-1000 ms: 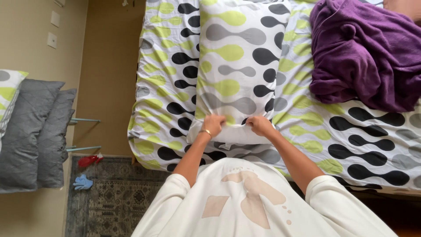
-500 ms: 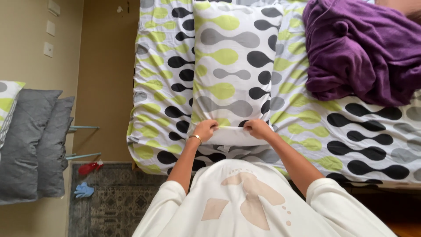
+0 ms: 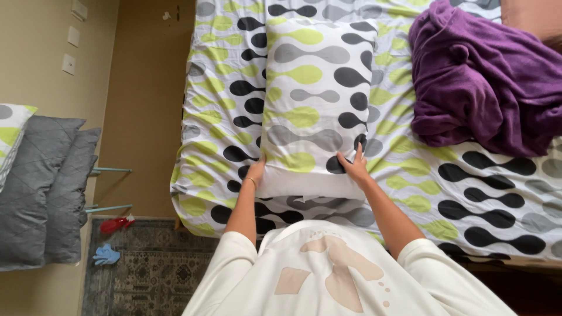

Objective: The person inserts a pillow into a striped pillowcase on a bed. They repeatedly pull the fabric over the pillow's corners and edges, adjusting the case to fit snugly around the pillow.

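A long pillow point(image 3: 316, 99) in a white case patterned with grey, black and lime shapes lies on the bed point(image 3: 468, 193), which wears a matching sheet. The pillow's plain white end point(image 3: 310, 186) pokes out of the case nearest me. My left hand point(image 3: 258, 168) grips the case's left corner at that end. My right hand point(image 3: 353, 165) rests on the right side of the case opening, one finger pointing up along the fabric.
A crumpled purple blanket point(image 3: 486, 88) lies on the bed to the right. Grey pillows point(image 3: 44, 193) are stacked at the left by a beige wall. A patterned rug point(image 3: 146, 269) holds a blue cloth point(image 3: 105, 255) and a red item point(image 3: 115, 223).
My hands have moved apart from the middle of the pillow's near end to its two corners. The pillow now lies flatter and further up the bed.
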